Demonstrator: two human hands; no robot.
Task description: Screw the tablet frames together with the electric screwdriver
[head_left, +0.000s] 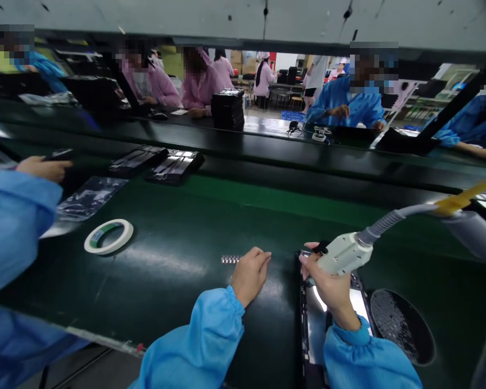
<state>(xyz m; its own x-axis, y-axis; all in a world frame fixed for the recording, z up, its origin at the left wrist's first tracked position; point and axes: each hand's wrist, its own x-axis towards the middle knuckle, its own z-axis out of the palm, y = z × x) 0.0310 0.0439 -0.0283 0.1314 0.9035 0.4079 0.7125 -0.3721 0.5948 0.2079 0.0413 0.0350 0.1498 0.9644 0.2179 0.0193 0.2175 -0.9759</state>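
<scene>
My right hand [331, 285] is closed around a white tool [344, 254] with a grey ribbed hose [392, 219] running off to the right. It holds the tool over a flat black device [314, 329] lying on the dark green belt [178, 254]. My left hand [249, 272] rests on the belt with its fingers curled under, just left of the device. A small strip of tiny metal parts [230, 259] lies right by its knuckles. Whether the left hand holds anything is hidden.
A roll of white and green tape [108, 236] and a clear plastic bag [89, 197] lie to the left. Two black trays [157, 162] sit further back. A round black mesh disc [403, 324] is at the right. A co-worker's blue sleeve and hand [40, 167] are at the left; other people work across the line.
</scene>
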